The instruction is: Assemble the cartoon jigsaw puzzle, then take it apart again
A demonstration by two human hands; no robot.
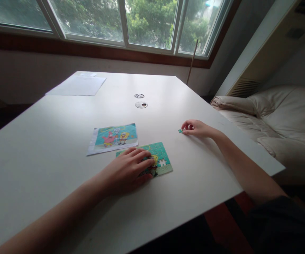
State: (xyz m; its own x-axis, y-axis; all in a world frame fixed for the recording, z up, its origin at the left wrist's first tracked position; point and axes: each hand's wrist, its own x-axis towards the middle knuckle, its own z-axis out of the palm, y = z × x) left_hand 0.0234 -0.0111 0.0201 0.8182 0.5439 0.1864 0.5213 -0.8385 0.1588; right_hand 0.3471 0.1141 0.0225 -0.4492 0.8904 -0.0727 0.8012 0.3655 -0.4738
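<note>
A small cartoon jigsaw puzzle (161, 155) lies on the white table (49, 141), with one white gap near its right side. My left hand (128, 169) rests flat on the puzzle, fingers stretched out over its left half. My right hand (196, 128) lies on the table to the right of the puzzle and pinches a small teal puzzle piece (180, 131) at its fingertips. A printed reference picture (113, 138) with cartoon figures lies just behind and left of the puzzle.
A sheet of paper (77, 85) lies at the table's far left. Two round cable ports (141, 104) sit in the table's middle back. A beige sofa (287, 120) stands right of the table; windows run along the far wall.
</note>
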